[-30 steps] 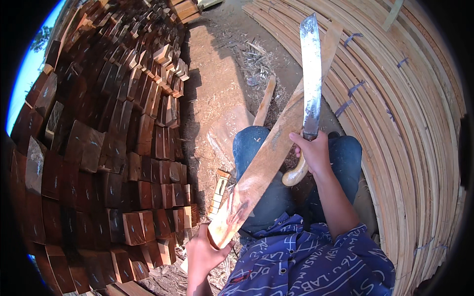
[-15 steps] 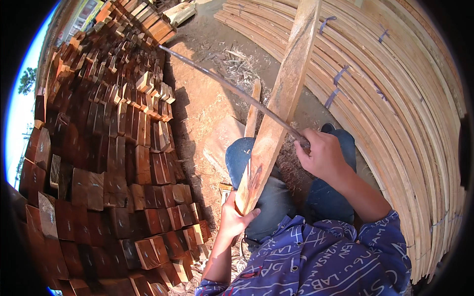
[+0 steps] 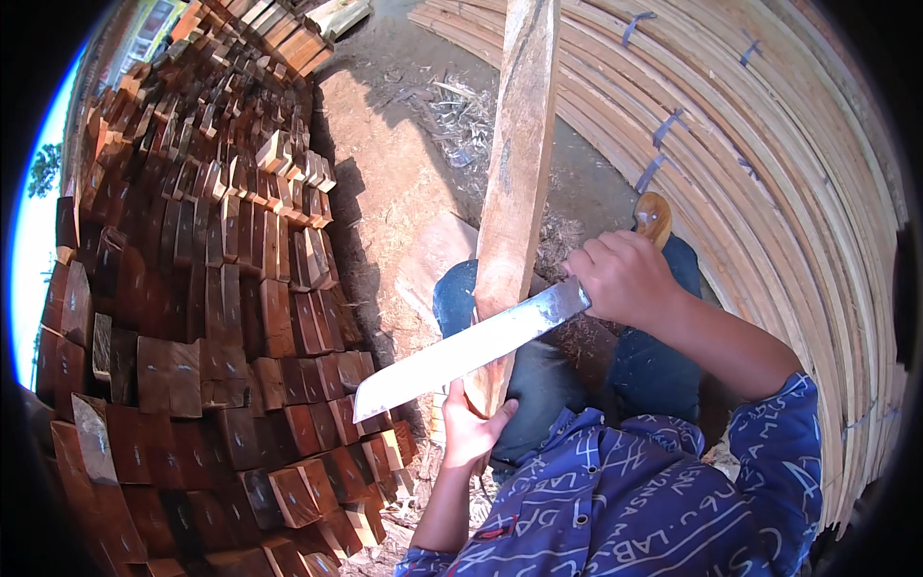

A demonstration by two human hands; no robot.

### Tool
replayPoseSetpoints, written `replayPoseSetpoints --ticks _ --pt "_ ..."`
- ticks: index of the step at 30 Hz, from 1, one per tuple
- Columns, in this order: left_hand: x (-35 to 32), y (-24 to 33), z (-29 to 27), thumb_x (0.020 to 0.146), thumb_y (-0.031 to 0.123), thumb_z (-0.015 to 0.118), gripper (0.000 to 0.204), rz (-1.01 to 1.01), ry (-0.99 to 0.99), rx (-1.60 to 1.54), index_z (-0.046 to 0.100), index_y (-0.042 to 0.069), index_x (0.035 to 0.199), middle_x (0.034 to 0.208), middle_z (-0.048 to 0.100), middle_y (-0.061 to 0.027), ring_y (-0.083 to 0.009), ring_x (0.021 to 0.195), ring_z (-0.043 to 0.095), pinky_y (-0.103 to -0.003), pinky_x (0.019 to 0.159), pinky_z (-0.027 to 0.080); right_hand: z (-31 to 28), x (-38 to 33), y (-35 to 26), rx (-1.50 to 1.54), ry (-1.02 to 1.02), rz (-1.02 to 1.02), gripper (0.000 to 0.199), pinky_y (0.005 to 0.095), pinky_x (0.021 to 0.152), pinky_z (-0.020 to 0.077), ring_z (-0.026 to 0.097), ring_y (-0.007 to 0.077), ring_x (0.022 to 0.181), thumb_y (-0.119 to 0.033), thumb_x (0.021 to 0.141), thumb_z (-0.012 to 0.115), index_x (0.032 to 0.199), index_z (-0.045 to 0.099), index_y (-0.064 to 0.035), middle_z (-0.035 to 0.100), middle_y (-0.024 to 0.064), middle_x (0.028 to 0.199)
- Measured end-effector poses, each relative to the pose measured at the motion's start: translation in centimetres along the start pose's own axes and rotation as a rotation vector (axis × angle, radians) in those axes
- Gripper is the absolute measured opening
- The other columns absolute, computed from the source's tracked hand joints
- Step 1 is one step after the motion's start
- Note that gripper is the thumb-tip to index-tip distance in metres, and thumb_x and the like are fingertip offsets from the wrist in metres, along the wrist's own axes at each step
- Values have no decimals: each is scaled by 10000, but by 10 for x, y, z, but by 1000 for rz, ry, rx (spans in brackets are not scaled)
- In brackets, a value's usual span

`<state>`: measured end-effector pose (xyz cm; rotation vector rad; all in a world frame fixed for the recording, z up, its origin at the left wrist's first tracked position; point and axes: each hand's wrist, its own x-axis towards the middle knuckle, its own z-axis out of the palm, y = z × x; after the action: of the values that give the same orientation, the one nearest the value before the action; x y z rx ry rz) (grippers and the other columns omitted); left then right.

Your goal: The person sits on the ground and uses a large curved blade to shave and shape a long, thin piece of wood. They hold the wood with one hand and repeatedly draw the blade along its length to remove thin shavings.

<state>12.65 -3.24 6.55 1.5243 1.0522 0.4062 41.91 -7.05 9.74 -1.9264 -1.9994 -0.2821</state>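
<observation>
A long wooden plank (image 3: pixel 520 154) stands tilted away from me, its near end by my lap. My left hand (image 3: pixel 471 430) is closed round that end, fingers on one side and thumb on the other. In my right hand (image 3: pixel 623 277) is a machete (image 3: pixel 471 351) with a wooden handle, the fingers wrapped round its grip. Its broad, bright blade lies across the plank just above my left hand, the squared tip pointing left. Whether the edge touches the wood I cannot tell. The butt of the handle sticks out beyond my right fist.
Stacked dark reddish timber blocks (image 3: pixel 173 375) fill the left side. Long strips of pale wood (image 3: pixel 731 144), tied with bluish bands, curve along the right. Wood shavings (image 3: pixel 461 115) litter the ground ahead, and a flat board (image 3: pixel 442 252) lies near my knee.
The machete has swung from pointing far forward, edge-on, to lying low across the plank with its flat showing. The plank's far end has shifted left and stands straighter ahead.
</observation>
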Motion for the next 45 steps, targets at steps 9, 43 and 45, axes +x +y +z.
replayPoseSetpoints --ticks 9,43,45 --pt "-2 -25 -1 676 153 843 590 82 66 96 523 -17 1142 1004 682 -201 -290 920 693 -376 823 535 1 -3 15 -61 53 53 178 358 644 487 612 238 690 -174 659 684 744 553 -88 570 62 707" --pt "-9 -9 -24 628 161 862 728 101 191 402 509 -24 1237 968 700 -187 -277 898 700 -371 821 539 3 -90 -12 256 -14 282 203 408 605 475 612 288 651 -147 582 742 699 590 -81 571 82 667" --pt "-11 -13 -28 629 181 873 678 143 238 446 529 -18 1179 908 703 -172 -262 839 703 -363 780 545 3 -97 -10 229 36 322 191 405 574 465 604 299 621 -138 602 749 674 586 -68 554 99 634"
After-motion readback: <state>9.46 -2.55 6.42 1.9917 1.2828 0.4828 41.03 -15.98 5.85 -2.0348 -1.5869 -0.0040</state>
